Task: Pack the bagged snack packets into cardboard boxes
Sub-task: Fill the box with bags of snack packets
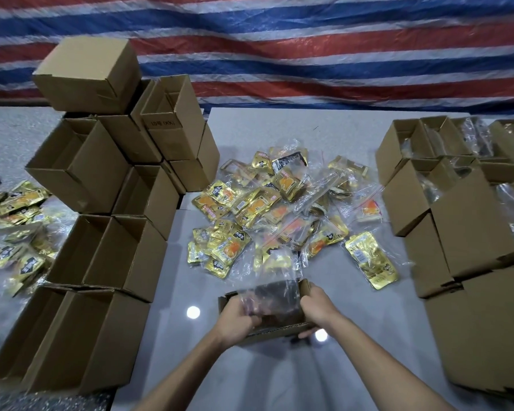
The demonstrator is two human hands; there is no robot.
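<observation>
Gripped the bag (276,295) with the left hand (238,320), fingers curled into the plastic, the bag half inside the box (279,330) at the near side of the worktop (368,366). Clasped the box's right wall with the right hand (315,310), fingers curled under its near edge. Faced a pile of bagged packets (279,209) just beyond, empty boxes (107,253) stacked at left, filled boxes (457,232) at right.
</observation>
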